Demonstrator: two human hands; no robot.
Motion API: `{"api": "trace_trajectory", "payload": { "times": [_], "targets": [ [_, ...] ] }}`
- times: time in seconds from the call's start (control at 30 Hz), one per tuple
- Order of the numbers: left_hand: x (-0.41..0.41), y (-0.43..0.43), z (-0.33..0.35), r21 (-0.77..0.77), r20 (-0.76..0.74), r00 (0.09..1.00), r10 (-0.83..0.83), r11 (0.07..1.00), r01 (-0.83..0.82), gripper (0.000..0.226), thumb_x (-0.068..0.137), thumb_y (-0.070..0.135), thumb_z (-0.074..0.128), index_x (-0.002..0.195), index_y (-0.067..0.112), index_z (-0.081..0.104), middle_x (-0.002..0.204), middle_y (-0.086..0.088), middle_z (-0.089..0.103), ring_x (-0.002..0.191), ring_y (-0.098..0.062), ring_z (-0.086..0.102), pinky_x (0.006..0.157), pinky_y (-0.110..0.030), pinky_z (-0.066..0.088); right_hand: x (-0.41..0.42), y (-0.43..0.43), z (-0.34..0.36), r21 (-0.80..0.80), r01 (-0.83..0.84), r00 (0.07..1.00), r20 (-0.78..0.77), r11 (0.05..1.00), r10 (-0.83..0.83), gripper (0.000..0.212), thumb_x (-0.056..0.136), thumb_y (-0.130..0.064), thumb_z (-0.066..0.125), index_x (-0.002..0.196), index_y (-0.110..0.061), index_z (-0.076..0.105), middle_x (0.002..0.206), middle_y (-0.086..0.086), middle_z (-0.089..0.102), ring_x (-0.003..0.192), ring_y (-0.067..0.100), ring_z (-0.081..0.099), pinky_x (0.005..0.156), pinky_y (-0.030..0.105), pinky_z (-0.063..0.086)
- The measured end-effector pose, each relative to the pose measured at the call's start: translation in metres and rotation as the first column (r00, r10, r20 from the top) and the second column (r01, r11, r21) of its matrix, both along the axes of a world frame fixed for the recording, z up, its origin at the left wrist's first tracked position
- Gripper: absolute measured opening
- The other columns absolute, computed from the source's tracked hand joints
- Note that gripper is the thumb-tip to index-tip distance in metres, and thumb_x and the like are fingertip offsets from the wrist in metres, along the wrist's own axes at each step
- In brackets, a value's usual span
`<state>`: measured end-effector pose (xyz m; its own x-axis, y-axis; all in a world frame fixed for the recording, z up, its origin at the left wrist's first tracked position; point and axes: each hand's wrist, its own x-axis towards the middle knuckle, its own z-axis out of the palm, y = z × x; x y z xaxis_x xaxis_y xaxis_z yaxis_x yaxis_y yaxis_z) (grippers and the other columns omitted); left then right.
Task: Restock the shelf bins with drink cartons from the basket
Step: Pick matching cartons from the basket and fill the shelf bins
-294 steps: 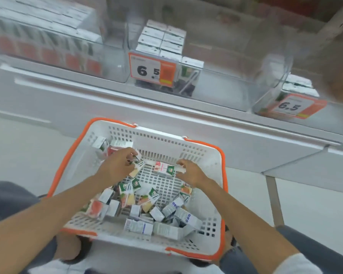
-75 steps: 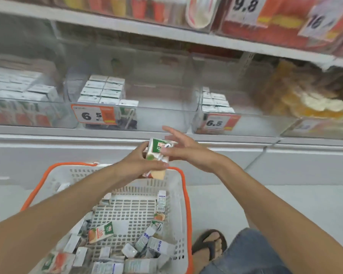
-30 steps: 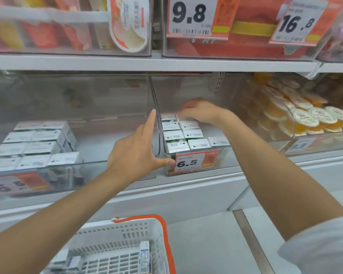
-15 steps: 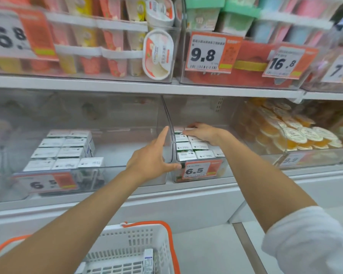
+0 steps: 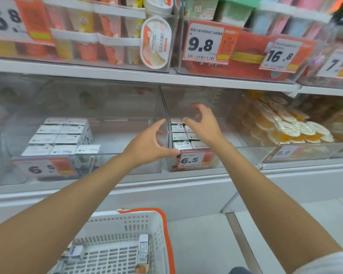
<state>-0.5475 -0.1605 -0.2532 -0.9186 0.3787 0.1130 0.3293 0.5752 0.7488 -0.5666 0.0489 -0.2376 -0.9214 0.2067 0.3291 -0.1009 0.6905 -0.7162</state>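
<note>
Both hands are empty: the right hand (image 5: 204,125) has lifted, fingers spread, off the drink cartons (image 5: 179,136) seated just below it in the bin (image 5: 238,155), whose front rim the slack left hand (image 5: 149,145) touches; placement judged complete.

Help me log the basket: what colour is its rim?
Orange rim on a white slotted basket; the head view shows it best.
</note>
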Motion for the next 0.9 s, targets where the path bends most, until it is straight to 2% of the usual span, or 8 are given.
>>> {"api": "trace_trajectory", "payload": {
  "times": [0.07, 0.17, 0.4, 0.53, 0.6, 0.7, 0.83, 0.9],
  "targets": [
    [0.013, -0.008, 0.001, 0.074, -0.155, 0.984, 0.09, 0.994, -0.079, 0.076, 0.063, 0.051, 0.082, 0.13, 0.028, 0.054, 0.105, 0.013, 0.059, 0.088, -0.007, 0.058, 0.086, -0.035, 0.052, 0.032, -0.023, 0.004, 0.005, 0.054, 0.981, -0.185, 0.999, -0.052, 0.029, 0.082, -0.023, 0.066, 0.11, -0.02, 0.061, 0.1, -0.004, 0.057, 0.081, 0.009, 0.054, 0.076, 0.021, 0.042],
    [0.047, -0.034, -0.005, 0.038, -0.294, 0.945, 0.141, 0.99, -0.136, 0.038, 0.072, 0.037, 0.075, 0.107, 0.028, 0.066, 0.089, 0.013, 0.055, 0.075, -0.009, 0.053, 0.077, -0.034, 0.051, 0.077, -0.064, -0.006, -0.086, 0.022, 0.97, -0.239, 0.996, -0.042, 0.012, 0.079, -0.016, 0.063, 0.09, -0.02, 0.062, 0.077, -0.004, 0.059, 0.06, 0.007, 0.049, 0.063, 0.019, 0.041],
    [0.127, -0.151, -0.095, -0.102, 0.115, 0.988, 0.099, 0.991, -0.087, 0.031, 0.081, 0.027, 0.074, 0.109, 0.021, 0.062, 0.083, 0.009, 0.058, 0.069, -0.015, 0.056, 0.071, -0.035, 0.051, 0.149, -0.167, -0.127, -0.127, -0.126, 0.972, 0.182, 0.984, 0.148, 0.011, 0.078, -0.01, 0.065, 0.086, -0.018, 0.066, 0.069, -0.007, 0.059, 0.056, 0.002, 0.05, 0.058, 0.012, 0.04],
    [0.166, -0.228, -0.159, -0.091, 0.37, 0.913, 0.169, 0.985, -0.146, 0.034, 0.083, 0.009, 0.073, 0.115, 0.011, 0.061, 0.088, -0.011, 0.062, 0.074, -0.032, 0.062, 0.078, -0.046, 0.054, 0.177, -0.197, -0.226, -0.193, -0.314, 0.703, 0.611, 0.93, 0.364, 0.018, 0.086, -0.004, 0.066, 0.104, -0.005, 0.066, 0.089, 0.006, 0.06, 0.074, 0.016, 0.057, 0.076, 0.031, 0.05],
    [0.184, -0.263, -0.184, -0.045, 0.45, 0.87, 0.201, 0.978, -0.203, 0.034, 0.083, -0.002, 0.071, 0.114, 0.002, 0.061, 0.082, -0.016, 0.061, 0.075, -0.019, 0.067, 0.074, -0.031, 0.057, 0.184, -0.209, -0.267, -0.171, -0.383, 0.497, 0.79, 0.908, 0.359, 0.032, 0.088, -0.013, 0.068, 0.119, -0.007, 0.061, 0.101, 0.005, 0.059, 0.089, 0.019, 0.058, 0.087, 0.038, 0.052],
    [0.202, -0.308, -0.212, -0.089, 0.509, 0.808, 0.297, 0.952, -0.294, 0.029, 0.082, -0.002, 0.07, 0.108, 0.009, 0.063, 0.079, -0.007, 0.059, 0.058, -0.005, 0.057, 0.055, -0.006, 0.044, 0.184, -0.237, -0.314, -0.204, -0.439, 0.345, 0.861, 0.875, 0.374, 0.048, 0.091, -0.022, 0.068, 0.134, -0.009, 0.052, 0.131, 0.01, 0.054, 0.11, 0.023, 0.057, 0.089, 0.033, 0.048],
    [0.209, -0.338, -0.243, -0.16, 0.58, 0.72, 0.381, 0.92, -0.358, 0.028, 0.085, 0.007, 0.07, 0.109, 0.018, 0.063, 0.09, -0.008, 0.064, 0.068, -0.016, 0.056, 0.06, -0.014, 0.044, 0.177, -0.301, -0.355, -0.362, -0.37, 0.183, 0.874, 0.856, 0.449, 0.082, 0.092, -0.038, 0.064, 0.155, -0.023, 0.015, 0.161, 0.003, 0.018, 0.144, 0.027, 0.028, 0.104, 0.036, 0.038],
    [0.212, -0.341, -0.254, -0.178, 0.611, 0.702, 0.365, 0.928, -0.328, 0.031, 0.086, 0.014, 0.069, 0.115, 0.022, 0.06, 0.095, -0.004, 0.063, 0.071, -0.013, 0.057, 0.06, -0.017, 0.043, 0.176, -0.327, -0.375, -0.295, -0.453, 0.129, 0.912, 0.841, 0.39, 0.093, 0.09, -0.045, 0.063, 0.156, -0.022, 0.002, 0.164, 0.005, 0.003, 0.149, 0.029, 0.012, 0.117, 0.042, 0.024]
  ]
}}
